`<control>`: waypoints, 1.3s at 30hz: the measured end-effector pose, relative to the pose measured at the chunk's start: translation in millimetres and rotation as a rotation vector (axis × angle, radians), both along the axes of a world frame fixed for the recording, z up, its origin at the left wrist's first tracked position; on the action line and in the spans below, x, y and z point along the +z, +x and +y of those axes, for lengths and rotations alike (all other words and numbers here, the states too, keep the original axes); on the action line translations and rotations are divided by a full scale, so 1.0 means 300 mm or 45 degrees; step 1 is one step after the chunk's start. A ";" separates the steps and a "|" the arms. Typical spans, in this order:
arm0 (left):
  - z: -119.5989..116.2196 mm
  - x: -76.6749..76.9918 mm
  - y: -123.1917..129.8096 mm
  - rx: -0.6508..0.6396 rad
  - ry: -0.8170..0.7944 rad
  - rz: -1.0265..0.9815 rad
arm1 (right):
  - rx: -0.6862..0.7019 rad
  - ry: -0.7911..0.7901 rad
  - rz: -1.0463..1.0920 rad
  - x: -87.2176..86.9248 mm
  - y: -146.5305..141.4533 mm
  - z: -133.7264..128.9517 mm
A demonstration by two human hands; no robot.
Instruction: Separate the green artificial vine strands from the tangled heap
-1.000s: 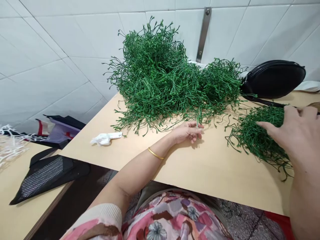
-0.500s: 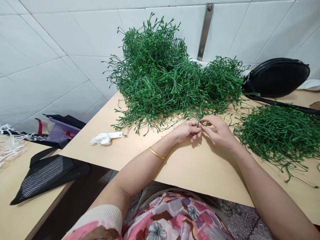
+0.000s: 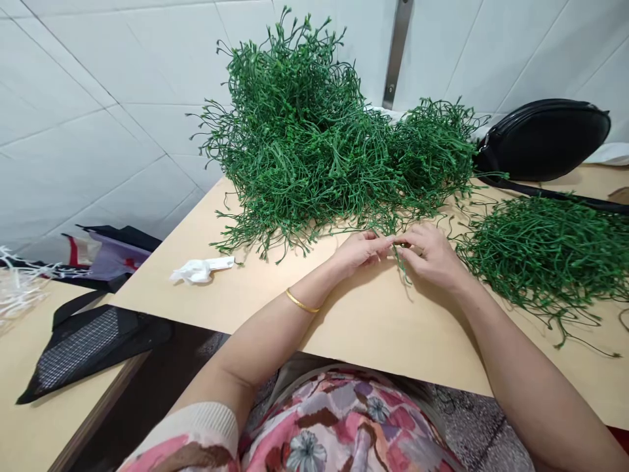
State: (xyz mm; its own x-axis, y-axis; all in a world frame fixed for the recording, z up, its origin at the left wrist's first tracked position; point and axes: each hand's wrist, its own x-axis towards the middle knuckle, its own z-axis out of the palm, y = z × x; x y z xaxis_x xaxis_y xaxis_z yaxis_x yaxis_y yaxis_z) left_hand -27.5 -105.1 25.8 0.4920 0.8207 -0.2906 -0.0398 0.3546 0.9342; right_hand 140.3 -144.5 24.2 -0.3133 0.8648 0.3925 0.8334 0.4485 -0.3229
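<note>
Green artificial stems form a tall heap (image 3: 299, 144) against the wall. A lower pile (image 3: 550, 255) lies at the right of the table. My left hand (image 3: 362, 252), below a gold bangle, pinches a few thin green stems (image 3: 401, 262) at the near edge of the heap. My right hand (image 3: 426, 254) meets it fingertip to fingertip, closed on the same stems, whose ends hang down between the hands. The fingers partly hide the stems.
On the pale table (image 3: 373, 314), a crumpled white tissue (image 3: 199, 270) lies left. A black bag (image 3: 548, 141) with a strap stands back right. Further left are a black mesh item (image 3: 78, 347) and white strands (image 3: 19, 288).
The stems between my fingers now hang down toward me, where before they were mostly hidden. My left hand's fingers have closed in more, and the view has shifted slightly.
</note>
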 end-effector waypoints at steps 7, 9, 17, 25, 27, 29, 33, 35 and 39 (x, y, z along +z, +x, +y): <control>-0.001 -0.026 0.024 0.155 -0.084 -0.200 | -0.065 0.332 -0.068 -0.024 -0.063 -0.026; 0.004 -0.024 0.022 0.201 -0.113 -0.281 | -0.125 0.391 0.038 -0.027 -0.075 -0.030; 0.007 -0.018 0.018 0.166 -0.239 -0.465 | -0.195 0.457 0.006 -0.029 -0.075 -0.030; -0.001 -0.030 0.026 0.295 -0.094 -0.427 | -0.132 0.347 0.000 -0.043 -0.067 -0.022; 0.001 -0.031 0.026 0.324 -0.097 -0.423 | -0.130 0.356 -0.015 -0.044 -0.068 -0.023; 0.003 -0.031 0.026 0.340 -0.091 -0.414 | -0.135 0.391 -0.094 -0.042 -0.069 -0.027; 0.001 -0.030 0.023 0.338 0.018 -0.339 | -0.107 0.420 -0.242 -0.037 -0.069 -0.031; -0.002 -0.030 0.022 0.318 0.060 -0.298 | -0.100 0.422 -0.284 -0.036 -0.069 -0.030; -0.006 -0.035 0.026 0.316 0.075 -0.299 | -0.107 0.475 -0.340 -0.032 -0.073 -0.032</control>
